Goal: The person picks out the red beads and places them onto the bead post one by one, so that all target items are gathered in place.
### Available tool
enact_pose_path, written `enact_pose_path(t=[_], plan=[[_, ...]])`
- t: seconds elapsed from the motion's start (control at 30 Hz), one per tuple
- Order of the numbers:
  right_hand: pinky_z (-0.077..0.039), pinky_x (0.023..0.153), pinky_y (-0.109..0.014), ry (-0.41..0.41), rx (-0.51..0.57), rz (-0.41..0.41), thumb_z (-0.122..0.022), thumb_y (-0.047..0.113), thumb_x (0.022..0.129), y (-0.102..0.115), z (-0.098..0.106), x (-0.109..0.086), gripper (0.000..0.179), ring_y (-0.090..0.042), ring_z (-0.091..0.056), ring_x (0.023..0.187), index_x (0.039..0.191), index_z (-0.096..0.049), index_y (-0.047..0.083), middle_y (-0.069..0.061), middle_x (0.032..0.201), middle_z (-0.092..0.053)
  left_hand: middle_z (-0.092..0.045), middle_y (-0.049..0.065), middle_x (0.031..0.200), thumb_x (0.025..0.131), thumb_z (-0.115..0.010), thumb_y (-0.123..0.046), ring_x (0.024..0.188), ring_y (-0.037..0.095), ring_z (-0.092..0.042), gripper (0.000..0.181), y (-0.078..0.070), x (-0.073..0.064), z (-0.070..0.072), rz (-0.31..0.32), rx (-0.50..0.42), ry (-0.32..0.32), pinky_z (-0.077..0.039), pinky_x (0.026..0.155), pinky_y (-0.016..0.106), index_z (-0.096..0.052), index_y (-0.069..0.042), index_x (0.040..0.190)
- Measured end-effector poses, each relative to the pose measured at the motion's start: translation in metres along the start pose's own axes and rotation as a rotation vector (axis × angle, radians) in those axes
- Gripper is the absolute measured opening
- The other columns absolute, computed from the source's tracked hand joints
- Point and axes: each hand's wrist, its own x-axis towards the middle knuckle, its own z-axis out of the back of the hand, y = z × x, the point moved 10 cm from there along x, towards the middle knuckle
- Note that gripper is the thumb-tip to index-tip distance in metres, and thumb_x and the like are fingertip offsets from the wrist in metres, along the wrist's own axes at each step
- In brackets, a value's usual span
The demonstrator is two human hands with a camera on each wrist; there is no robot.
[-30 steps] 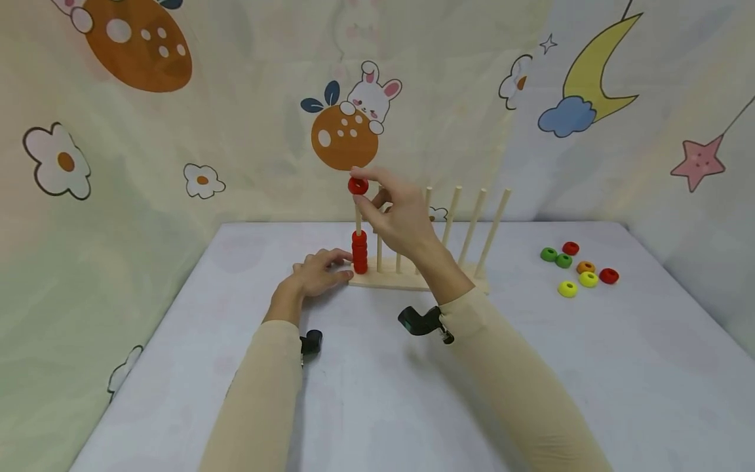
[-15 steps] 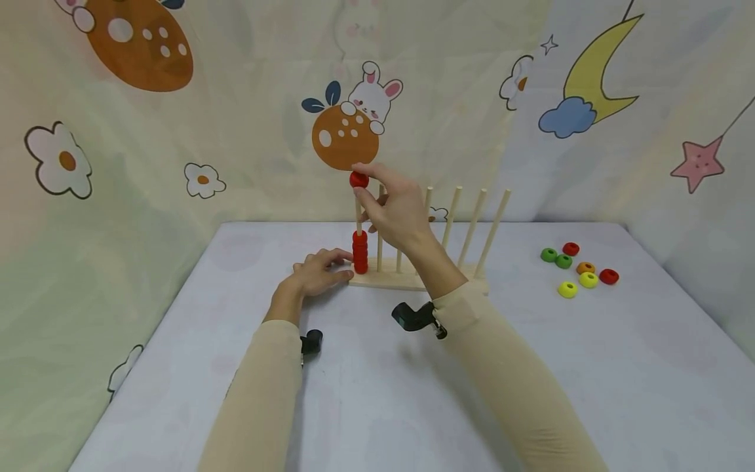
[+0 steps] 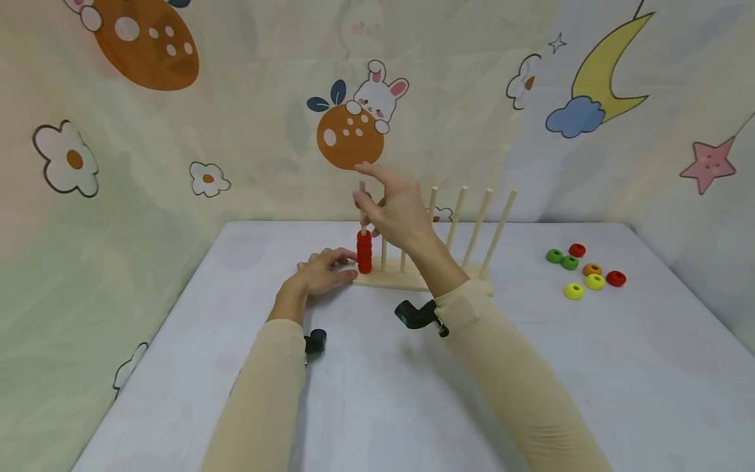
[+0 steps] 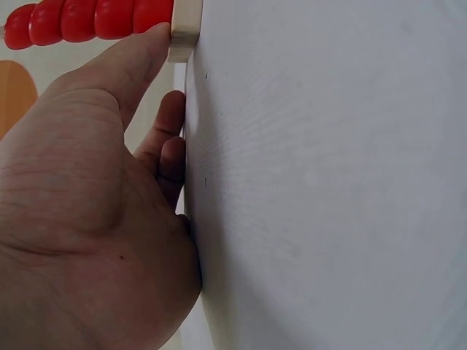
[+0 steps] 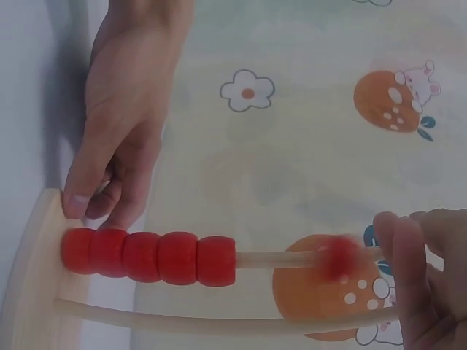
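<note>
In the head view, a wooden peg rack has a flat base (image 3: 389,280) and several upright rods (image 3: 498,229). Stacked low on its leftmost rod are several red beads (image 3: 364,252). Another red bead (image 5: 339,259), blurred, is around the same rod higher up, apart from the stack. My right hand (image 3: 398,206) is beside the rod's top, thumb and index finger spread, with the bead below the fingertips and out of their grip. My left hand (image 3: 324,272) rests on the table at the base's left end, its thumb (image 4: 149,55) touching there beside the lowest bead, fingers relaxed.
Loose beads lie on the white table (image 3: 354,393) to the right: red beads (image 3: 616,278), green beads (image 3: 554,255), yellow beads (image 3: 573,291) and an orange bead (image 3: 592,269). A printed cloth (image 3: 265,118) hangs behind the table.
My right hand brought the red bead over the leftmost rod's top and let it go; the bead is now lower on the rod. My left hand stays at the base.
</note>
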Motion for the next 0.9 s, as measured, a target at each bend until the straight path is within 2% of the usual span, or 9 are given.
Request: enact_pose_path(t=[0.1,0.33,0.47,0.7,0.9], plan=[[-0.054,0.053,-0.026,-0.02,-0.004,0.027,-0.069,0.016,0.1,0.004,0.005,-0.001,0.047,-0.012,-0.066,0.052,0.145,-0.057,0.014,-0.008,0.122,-0.069,-0.054,0.006,0.144,0.098,-0.065,-0.044,0.134,0.034,-0.039,0.043,-0.002,0.001,-0.001,-0.008,0.004,0.0,-0.025,0.106,0.059,-0.059,-0.034,0.139],[-0.054,0.053,-0.025,-0.032,0.062,0.128,-0.068,0.01,0.099,0.014,0.008,-0.005,0.038,-0.022,-0.07,0.058,0.137,-0.061,0.008,-0.009,0.143,-0.06,-0.054,0.004,0.142,0.098,-0.066,-0.043,0.133,0.033,-0.04,0.041,-0.001,0.001,0.0,0.004,0.005,-0.008,-0.024,0.107,0.059,-0.059,-0.036,0.138],[-0.056,0.055,-0.025,-0.028,0.082,0.164,-0.067,0.007,0.098,0.014,0.009,-0.009,0.037,-0.024,-0.071,0.061,0.135,-0.062,0.005,-0.012,0.139,-0.06,-0.053,0.004,0.144,0.097,-0.066,-0.044,0.135,0.032,-0.039,0.043,0.0,-0.001,-0.001,0.015,0.0,0.005,-0.024,0.108,0.059,-0.058,-0.036,0.139],[-0.056,0.056,-0.024,-0.019,0.078,0.178,-0.068,0.008,0.098,0.015,0.014,-0.014,0.037,-0.013,-0.07,0.064,0.135,-0.061,0.006,-0.01,0.133,-0.061,-0.054,0.004,0.143,0.098,-0.065,-0.044,0.134,0.032,-0.04,0.043,-0.001,-0.001,-0.002,-0.001,0.014,0.009,-0.024,0.106,0.06,-0.058,-0.036,0.139],[-0.057,0.057,-0.023,-0.019,0.074,0.209,-0.067,0.007,0.098,0.015,0.019,-0.015,0.035,-0.012,-0.07,0.066,0.133,-0.062,0.006,-0.009,0.128,-0.063,-0.055,0.004,0.143,0.098,-0.065,-0.043,0.134,0.032,-0.041,0.043,-0.003,0.0,-0.001,-0.003,0.014,0.003,-0.024,0.107,0.06,-0.058,-0.035,0.14]])
